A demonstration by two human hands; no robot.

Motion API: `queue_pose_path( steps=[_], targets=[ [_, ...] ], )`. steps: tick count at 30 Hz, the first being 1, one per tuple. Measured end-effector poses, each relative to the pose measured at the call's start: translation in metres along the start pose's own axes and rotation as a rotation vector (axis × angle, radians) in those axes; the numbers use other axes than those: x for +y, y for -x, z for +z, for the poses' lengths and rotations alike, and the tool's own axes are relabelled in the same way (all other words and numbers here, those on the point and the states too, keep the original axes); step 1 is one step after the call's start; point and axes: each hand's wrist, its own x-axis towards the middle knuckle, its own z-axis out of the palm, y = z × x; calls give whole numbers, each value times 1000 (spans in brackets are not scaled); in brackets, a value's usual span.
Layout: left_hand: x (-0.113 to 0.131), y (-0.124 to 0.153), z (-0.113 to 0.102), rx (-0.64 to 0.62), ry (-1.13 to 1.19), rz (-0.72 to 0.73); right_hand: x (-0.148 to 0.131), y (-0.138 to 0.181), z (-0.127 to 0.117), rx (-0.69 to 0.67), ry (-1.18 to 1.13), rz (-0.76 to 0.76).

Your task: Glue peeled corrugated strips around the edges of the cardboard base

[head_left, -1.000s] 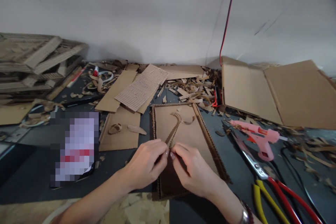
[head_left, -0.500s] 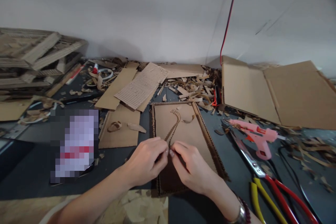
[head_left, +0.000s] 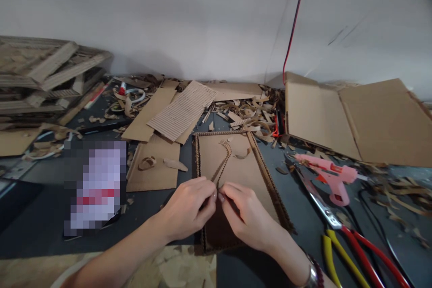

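**Both hands pinching cardboard strip**

Left hand (head_left: 187, 209) and right hand (head_left: 246, 216) grip, fingertips together, the lower end of a curved corrugated cardboard strip (head_left: 225, 157) standing on edge on a framed cardboard panel (head_left: 251, 175). Pink hot glue gun (head_left: 329, 175) lies right; pixelated packet (head_left: 96, 189) unreadable.

**Hands (head_left: 216, 211) pinch a cardboard strip (head_left: 224, 162) on a framed board (head_left: 219, 134)**

The left hand (head_left: 189, 209) and right hand (head_left: 245, 216) meet at the lower end of the strip, which stands on edge and curves up the board. Loose cardboard sheets (head_left: 151, 162) lie left of the board, with shreds (head_left: 246, 112) beyond it. To the right are a pink glue gun (head_left: 329, 175), shears (head_left: 319, 200) with red handles and yellow-handled pliers (head_left: 332, 252). A folded carton (head_left: 371, 121) sits farther right, below a red wire (head_left: 293, 40). A pixelated object (head_left: 96, 189) lies left of the hands.
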Motion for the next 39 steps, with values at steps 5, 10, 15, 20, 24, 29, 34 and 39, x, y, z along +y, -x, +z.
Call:
queue_pose_path(
  steps=[5, 10, 15, 20, 24, 29, 34, 39],
  targets=[
    [-1, 1, 0, -16, -53, 17, 1, 0, 1, 17, 57, -42],
    [-1, 0, -2, -36, -127, 36, 2, 1, 3, 25, 206, -120],
    [1, -3, -4, -24, -143, 48, 1, -1, 2, -30, 351, -195],
    [2, -3, -2, 15, -122, 36, 1, -1, 3, -46, 370, -216],
    [2, -2, 1, 86, -68, 11, 1, -1, 3, -16, 284, -174],
    [3, -2, 3, 134, -14, -16, -1, -2, 3, 38, 126, -113],
    [3, -2, 3, 136, 2, -31, -2, -2, 4, 72, 56, -70],
    [3, -1, 2, 151, 33, -50, -1, -3, 3, 110, 39, -36]
  ],
)
